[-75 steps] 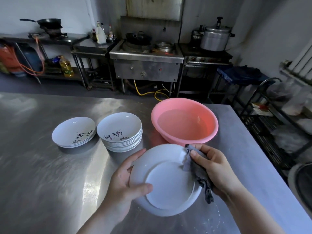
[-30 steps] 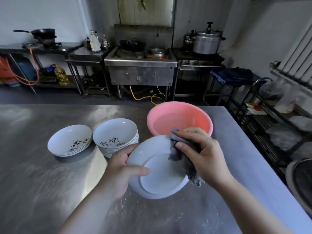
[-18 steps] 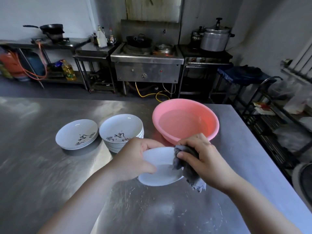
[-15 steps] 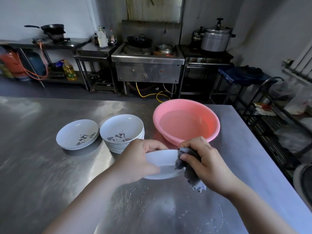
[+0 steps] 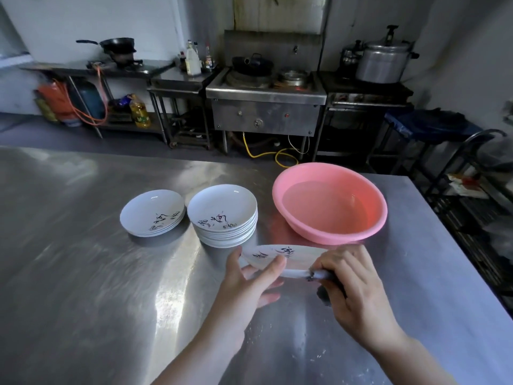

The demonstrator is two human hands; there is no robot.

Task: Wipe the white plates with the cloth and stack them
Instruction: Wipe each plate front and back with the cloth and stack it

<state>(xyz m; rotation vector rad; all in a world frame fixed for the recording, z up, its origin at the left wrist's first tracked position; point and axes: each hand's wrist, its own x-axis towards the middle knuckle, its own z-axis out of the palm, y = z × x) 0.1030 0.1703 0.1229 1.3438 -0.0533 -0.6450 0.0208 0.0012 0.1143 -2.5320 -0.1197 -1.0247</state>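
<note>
From the head view, your left hand (image 5: pixel 244 284) gripped the near-left rim of a white plate (image 5: pixel 283 258), thumb on top and fingers underneath, holding it nearly level above the worktop (image 5: pixel 83 287) with its painted face up. Your right hand (image 5: pixel 352 287) pinched a dark cloth (image 5: pixel 323 275) against the plate's near-right edge, fingers curled round the cloth. The plate's far edge sat just in front of the pink basin (image 5: pixel 330 202), which held water and stood close to the worktop's far edge. To the left of the basin stood the tall stack of plates (image 5: pixel 223 216), just beside a lower stack (image 5: pixel 152 213); the two stacks were nearly touching. Bare steel stretched wide to the left of both stacks and toward you. The worktop's right edge ran near your right forearm, with a dark rack (image 5: pixel 472 195) beyond it.
</note>
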